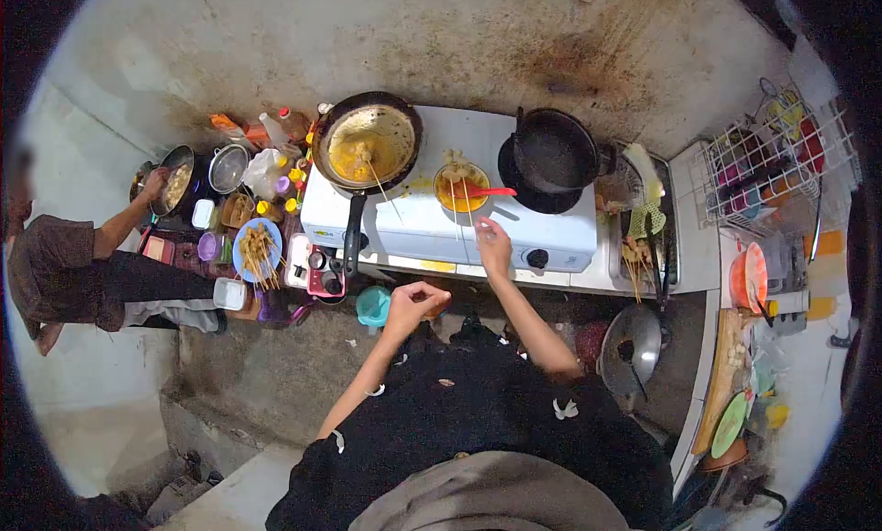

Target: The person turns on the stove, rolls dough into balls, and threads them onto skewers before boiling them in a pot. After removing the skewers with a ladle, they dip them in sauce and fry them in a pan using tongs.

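My right hand [494, 246] is over the front of the stove, its fingertips pinched at the stick of a meatball skewer [469, 217]. The skewer's loaded end is in a small bowl of orange-brown sauce [445, 197], beside another skewer and a red spoon [496, 192]. Below the stove front, my left hand [415, 309] is closed with thumb and fingers together; whatever is in it, if anything, I cannot make out. Another skewer [371, 168] rests in the frying pan [327, 166] with yellow residue, its stick over the rim.
A black pot [555, 152] sits on the right burner. At left, a person [78, 265] handles a small pan [176, 184]; a blue plate [246, 266] of skewers is nearby. Right of the stove are a tray [617, 255] with skewers and a wire rack [770, 159]. A wok [634, 333] is lower down.
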